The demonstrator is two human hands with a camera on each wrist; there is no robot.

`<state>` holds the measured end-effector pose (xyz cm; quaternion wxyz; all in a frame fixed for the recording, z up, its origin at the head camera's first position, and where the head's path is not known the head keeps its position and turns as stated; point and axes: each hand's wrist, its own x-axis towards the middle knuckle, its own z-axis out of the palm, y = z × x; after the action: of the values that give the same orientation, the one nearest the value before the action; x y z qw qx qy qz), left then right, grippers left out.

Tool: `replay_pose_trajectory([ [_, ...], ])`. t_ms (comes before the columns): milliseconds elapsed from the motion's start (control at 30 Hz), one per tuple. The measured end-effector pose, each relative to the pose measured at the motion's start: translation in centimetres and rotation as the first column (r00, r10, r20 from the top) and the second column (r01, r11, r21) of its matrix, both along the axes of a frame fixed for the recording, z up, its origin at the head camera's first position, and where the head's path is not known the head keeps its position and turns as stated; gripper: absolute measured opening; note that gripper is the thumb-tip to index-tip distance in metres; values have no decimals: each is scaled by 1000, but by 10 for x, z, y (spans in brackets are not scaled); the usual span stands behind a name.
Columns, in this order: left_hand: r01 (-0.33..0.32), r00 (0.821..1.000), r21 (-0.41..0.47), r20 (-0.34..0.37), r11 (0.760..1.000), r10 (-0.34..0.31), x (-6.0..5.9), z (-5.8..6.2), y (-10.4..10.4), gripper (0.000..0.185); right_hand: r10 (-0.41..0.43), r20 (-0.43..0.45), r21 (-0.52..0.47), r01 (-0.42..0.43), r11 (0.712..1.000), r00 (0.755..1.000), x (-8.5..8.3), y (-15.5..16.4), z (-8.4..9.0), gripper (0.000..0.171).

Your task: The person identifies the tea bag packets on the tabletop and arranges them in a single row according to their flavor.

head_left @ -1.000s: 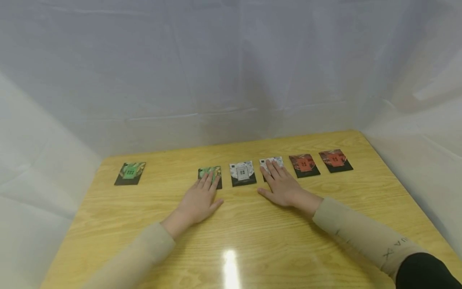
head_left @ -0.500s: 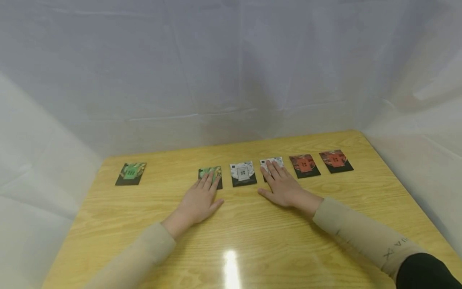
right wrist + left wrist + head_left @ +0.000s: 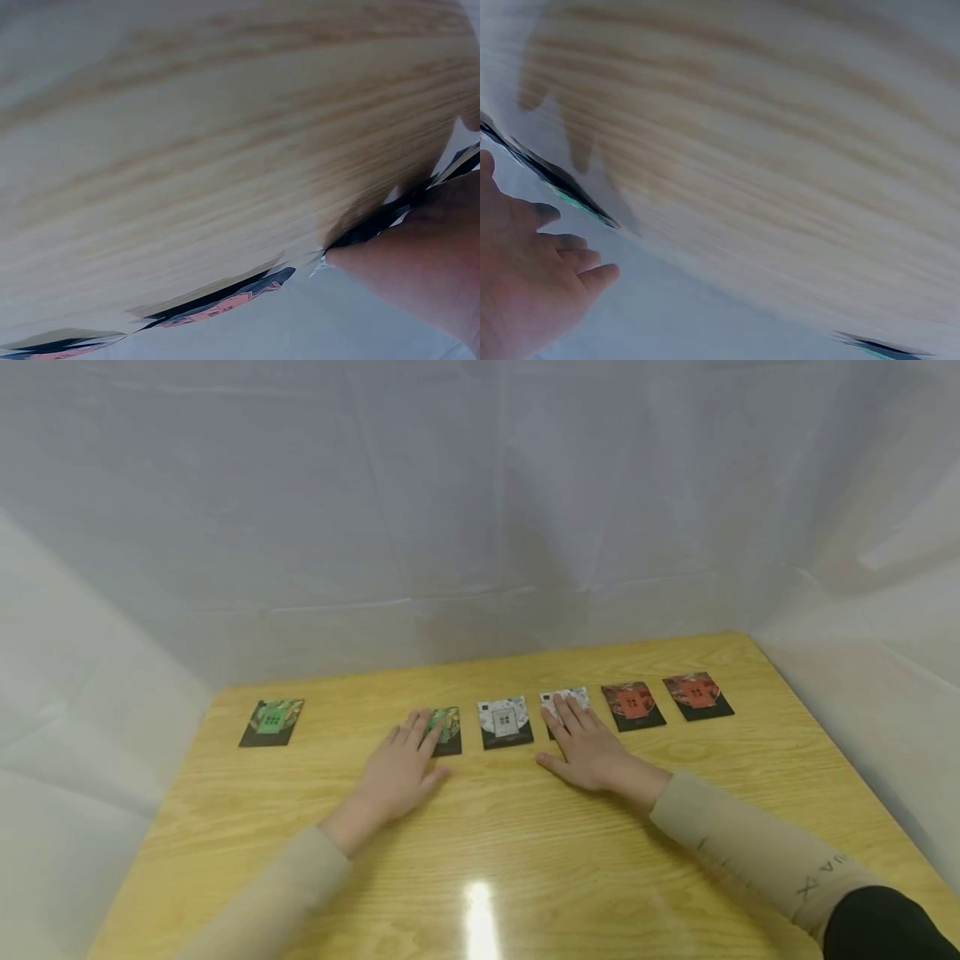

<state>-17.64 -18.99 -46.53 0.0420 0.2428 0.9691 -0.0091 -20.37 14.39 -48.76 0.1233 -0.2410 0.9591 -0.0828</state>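
A row of picture cards lies across the far half of the wooden table (image 3: pixel 525 827). My left hand (image 3: pixel 401 764) lies flat with straight fingers, and its fingertips cover the left edge of the second green card (image 3: pixel 448 729). Another green card (image 3: pixel 272 722) sits alone further left. My right hand (image 3: pixel 591 745) rests flat, fingers straight, on a white card (image 3: pixel 567 697). Between the hands lies a grey-white card (image 3: pixel 504 721). The left wrist view is blurred; it shows my left hand (image 3: pixel 525 289) beside a dark card edge (image 3: pixel 555 180).
Two red cards (image 3: pixel 632 704) (image 3: pixel 697 694) lie to the right of my right hand; their edges (image 3: pixel 225 304) show in the right wrist view. White sheeting (image 3: pixel 480 527) closes in the table at the back and on both sides.
My left hand has slid a little to the left, uncovering most of the second green card. The right hand and the cards have stayed put.
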Motion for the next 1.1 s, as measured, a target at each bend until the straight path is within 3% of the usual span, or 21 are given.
replay_pose_trajectory([
  [333, -111, 991, 31, -70, 993, 113, -7, -4, -53, 71, -2, 3, 7, 2, 1000, 1000, -1, 1, -2, 84],
  [667, -241, 969, 46, -46, 970, 243, -18, 5, -102, 70, 9, -6, -6, -9, 1000, 1000, 4, 2, 1, 84],
  [1100, -311, 950, 94, -4, 946, 313, -30, 1, -148, 69, 6, -14, -14, -6, 1000, 1000, 1, 2, -1, 83],
])
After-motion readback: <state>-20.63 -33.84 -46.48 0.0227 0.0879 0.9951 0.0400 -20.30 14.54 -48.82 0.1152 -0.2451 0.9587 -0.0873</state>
